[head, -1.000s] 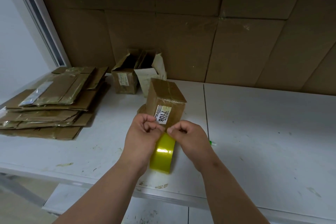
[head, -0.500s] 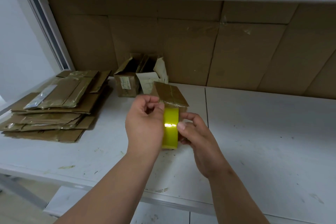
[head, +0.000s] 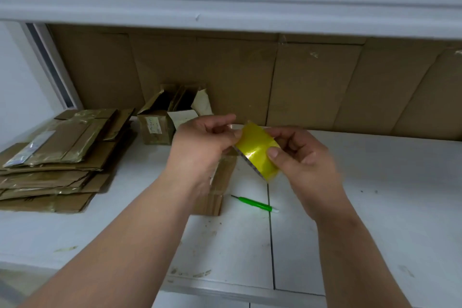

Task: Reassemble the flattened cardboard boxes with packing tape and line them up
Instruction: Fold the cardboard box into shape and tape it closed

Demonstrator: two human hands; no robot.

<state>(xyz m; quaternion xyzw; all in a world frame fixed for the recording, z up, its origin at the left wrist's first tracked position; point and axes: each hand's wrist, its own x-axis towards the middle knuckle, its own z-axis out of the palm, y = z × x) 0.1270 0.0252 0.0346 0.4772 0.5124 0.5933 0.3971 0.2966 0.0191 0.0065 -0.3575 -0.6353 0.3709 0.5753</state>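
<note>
Roll of yellow packing tape (head: 257, 151) held above the desk (head: 375, 182), just over a brown cardboard box (head: 220, 182); right hand (head: 300, 157) grips the roll while left hand (head: 200, 147) pinches at its far-left edge, seemingly the free end. The roll's axis runs diagonally, far-left to near-right, its broad yellow band facing up. Likely hazard: the thin film tearing narrow or re-sticking if peeled askew.

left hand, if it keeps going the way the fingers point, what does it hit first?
Left hand has fingers aimed right, at the tape roll it is already touching. Beyond the roll is the right hand. Depth is unclear.
</note>
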